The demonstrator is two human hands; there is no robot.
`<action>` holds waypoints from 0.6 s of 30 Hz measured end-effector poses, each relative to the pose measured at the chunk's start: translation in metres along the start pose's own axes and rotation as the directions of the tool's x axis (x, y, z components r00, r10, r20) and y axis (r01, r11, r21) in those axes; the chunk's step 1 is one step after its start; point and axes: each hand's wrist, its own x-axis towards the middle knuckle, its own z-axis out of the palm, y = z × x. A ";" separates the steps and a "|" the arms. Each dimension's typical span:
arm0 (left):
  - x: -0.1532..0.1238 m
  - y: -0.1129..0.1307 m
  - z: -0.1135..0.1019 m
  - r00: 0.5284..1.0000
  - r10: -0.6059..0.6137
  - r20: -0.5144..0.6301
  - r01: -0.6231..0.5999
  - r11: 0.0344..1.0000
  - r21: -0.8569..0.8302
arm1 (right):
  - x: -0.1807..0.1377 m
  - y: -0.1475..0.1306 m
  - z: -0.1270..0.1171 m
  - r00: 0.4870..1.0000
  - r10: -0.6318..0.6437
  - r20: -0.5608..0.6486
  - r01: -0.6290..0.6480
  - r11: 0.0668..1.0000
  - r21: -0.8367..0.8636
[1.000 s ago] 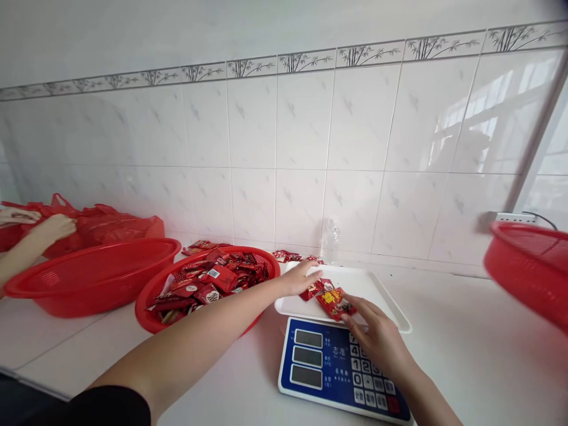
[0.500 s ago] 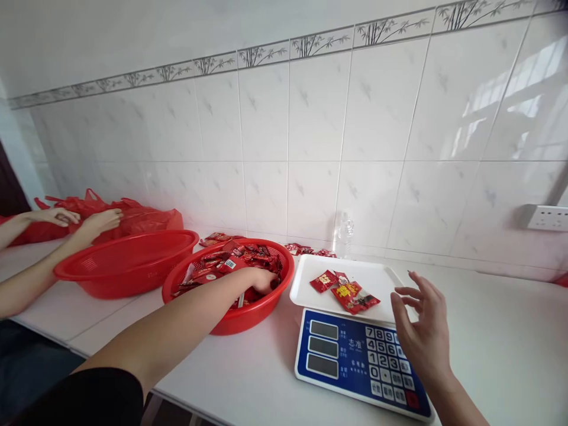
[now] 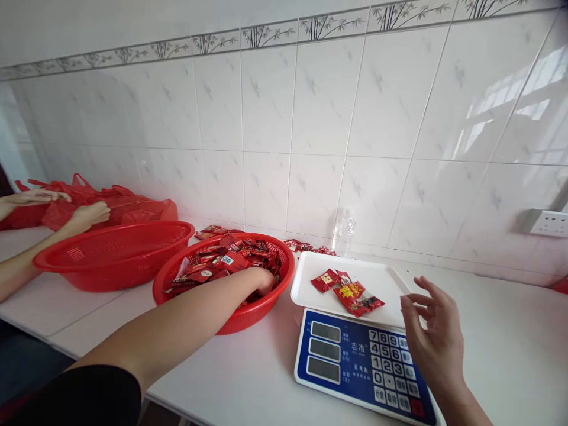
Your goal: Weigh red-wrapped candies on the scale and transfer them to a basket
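My left hand (image 3: 266, 281) reaches into a red plastic basket (image 3: 290, 269) heaped with small red snack packets (image 3: 213, 266). Its fingers are hidden among the packets, so I cannot tell what they hold. My right hand (image 3: 437, 334) hovers over the right edge of a blue and white digital scale (image 3: 350, 361), empty, with its fingers loosely bent and apart. On the scale's white tray (image 3: 390, 284) lie several red packets (image 3: 355, 296), one larger than the others. The scale's three displays show no readable digits.
Left of the filled basket stands another red basket (image 3: 115, 272). Beyond it, another person's hands (image 3: 91, 214) work at red plastic bags (image 3: 146, 210). Loose packets (image 3: 306, 245) and a clear bottle (image 3: 345, 232) are by the tiled wall. A power socket (image 3: 550, 223) is at right.
The view has shifted slightly. My left hand stays inside the basket, and my right hand remains raised by the scale. The packets on the tray have not moved.
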 end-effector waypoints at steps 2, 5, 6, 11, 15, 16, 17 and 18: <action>-0.003 0.001 -0.004 0.997 0.025 0.074 -0.028 0.998 0.051 | 0.000 0.000 0.000 1.000 0.002 0.000 -0.002 1.000 0.002; -0.007 0.002 -0.010 0.992 0.076 0.103 -0.085 0.992 0.093 | 0.000 0.001 0.000 1.000 0.024 0.000 -0.024 1.000 0.002; -0.007 0.002 -0.012 0.991 0.089 0.096 -0.098 0.990 0.098 | -0.001 0.001 0.001 0.999 0.036 0.001 -0.036 0.999 -0.002; 0.001 -0.003 -0.022 0.988 0.135 -0.076 -0.128 0.987 0.092 | -0.002 0.004 0.000 0.996 0.089 0.019 -0.089 0.996 -0.011; 0.008 -0.008 -0.024 0.963 0.150 -0.224 -0.140 0.988 0.060 | -0.003 0.008 -0.001 0.995 0.088 0.040 -0.088 0.996 0.005; 0.009 -0.009 -0.024 0.958 0.148 -0.245 -0.140 0.989 0.051 | -0.003 0.009 -0.001 0.996 0.075 0.038 -0.075 0.997 0.016; 0.009 -0.009 -0.023 0.953 0.145 -0.266 -0.139 0.989 0.041 | -0.003 0.010 0.000 0.997 0.062 0.037 -0.062 0.998 0.025; 0.009 -0.009 -0.023 0.948 0.141 -0.286 -0.138 0.990 0.033 | -0.003 0.011 0.000 0.998 0.049 0.035 -0.050 0.998 0.034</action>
